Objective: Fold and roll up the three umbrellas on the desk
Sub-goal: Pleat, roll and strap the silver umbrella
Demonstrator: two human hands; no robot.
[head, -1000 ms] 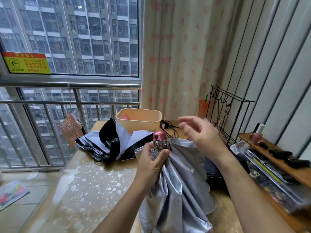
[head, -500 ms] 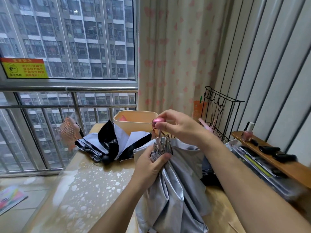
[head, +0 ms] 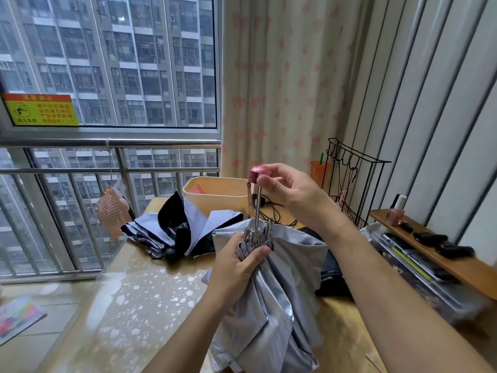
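A left hand (head: 236,267) grips the silver umbrella (head: 271,305) canopy, fingers closed around its ribs. Above it, right hand (head: 290,189) fingers pinch the pink handle (head: 255,174). A black-lined umbrella (head: 183,227) lies behind.

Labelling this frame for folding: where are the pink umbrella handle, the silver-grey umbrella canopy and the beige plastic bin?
pink umbrella handle (head: 254,174), head view, side of cap
silver-grey umbrella canopy (head: 279,305), head view, bunched fabric
beige plastic bin (head: 215,196), head view, front wall

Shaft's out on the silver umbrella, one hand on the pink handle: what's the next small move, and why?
Probably push the pink handle straight down with the right hand. The metal shaft shows extended above the ribs, while the left hand already bunches the silver umbrella canopy.
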